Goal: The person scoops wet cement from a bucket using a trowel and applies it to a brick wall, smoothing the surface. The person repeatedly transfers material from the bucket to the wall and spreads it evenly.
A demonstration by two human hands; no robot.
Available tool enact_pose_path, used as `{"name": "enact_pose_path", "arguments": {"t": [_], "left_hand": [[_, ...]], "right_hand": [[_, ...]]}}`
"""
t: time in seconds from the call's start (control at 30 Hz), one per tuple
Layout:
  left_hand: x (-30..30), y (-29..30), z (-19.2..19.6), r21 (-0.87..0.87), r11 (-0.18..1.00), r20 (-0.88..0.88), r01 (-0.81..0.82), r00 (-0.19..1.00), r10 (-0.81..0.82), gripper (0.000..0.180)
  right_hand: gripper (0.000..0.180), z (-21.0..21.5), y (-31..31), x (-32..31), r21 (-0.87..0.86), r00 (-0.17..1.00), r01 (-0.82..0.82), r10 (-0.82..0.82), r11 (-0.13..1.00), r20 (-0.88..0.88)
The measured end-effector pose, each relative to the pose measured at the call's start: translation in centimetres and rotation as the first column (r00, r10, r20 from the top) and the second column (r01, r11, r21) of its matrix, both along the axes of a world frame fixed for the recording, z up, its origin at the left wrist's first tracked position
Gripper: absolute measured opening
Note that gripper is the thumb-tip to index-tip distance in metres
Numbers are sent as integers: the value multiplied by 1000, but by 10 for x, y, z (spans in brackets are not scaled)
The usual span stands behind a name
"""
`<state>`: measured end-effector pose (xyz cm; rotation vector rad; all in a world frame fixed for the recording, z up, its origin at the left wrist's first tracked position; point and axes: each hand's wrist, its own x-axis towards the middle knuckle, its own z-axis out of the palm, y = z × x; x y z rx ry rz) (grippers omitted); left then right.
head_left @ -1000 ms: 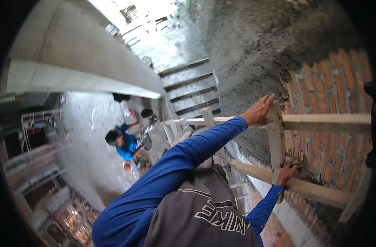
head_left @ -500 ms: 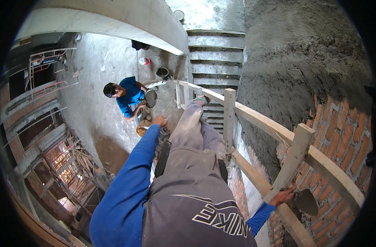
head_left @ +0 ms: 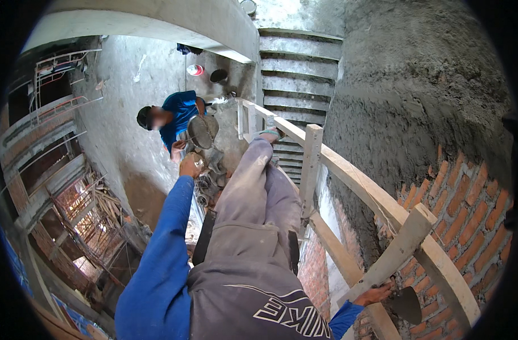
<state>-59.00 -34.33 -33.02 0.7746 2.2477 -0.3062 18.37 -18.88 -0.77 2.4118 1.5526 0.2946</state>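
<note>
My right hand (head_left: 375, 294) is closed on the handle of a trowel (head_left: 407, 306), its dark blade held beside the brick wall, by the lower end of a wooden post (head_left: 397, 249). Stretched forward, my left hand (head_left: 190, 165) looks closed, but what its fingers hold, if anything, I cannot make out. Just beyond it a co-worker (head_left: 179, 113) in a blue shirt holds a round bucket (head_left: 203, 131), which is tilted. Grey wet mortar (head_left: 214, 160) shows below the bucket, close to my left hand.
A wooden rail frame (head_left: 355, 175) runs along my right side. Past it are concrete steps (head_left: 298, 67) and a wall, part grey render (head_left: 406, 113), part bare brick (head_left: 468, 209). A dark bucket (head_left: 218, 76) and a red-and-white pail (head_left: 195, 69) stand on the floor below.
My left hand has drawn back to the left and its fingers have curled in. The co-worker's bucket has tipped and come closer. The trowel has shifted left and down in view.
</note>
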Motion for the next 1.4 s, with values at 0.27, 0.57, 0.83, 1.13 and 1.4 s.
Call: {"name": "enact_pose_path", "arguments": {"t": [0.27,0.57,0.83,1.13,1.4], "left_hand": [[-21,47,0,-242,966,-129,90,984,-123,91],[-47,52,-55,-345,938,-137,14,988,-65,106],[-71,60,-75,-128,991,-18,-35,999,33,43],[-42,124,-32,174,968,197,178,957,-212,46],[53,189,124,352,928,316,124,917,-243,35]], "right_hand": [[48,12,17,-26,140,866,351,-264,926,-423],[53,20,9,-28,-43,997,-49,51,998,58],[52,22,0,-5,-24,994,44,-46,999,-102],[49,19,19,-38,139,896,179,-103,974,-432],[51,16,38,-75,270,817,365,-167,891,-552]]}}
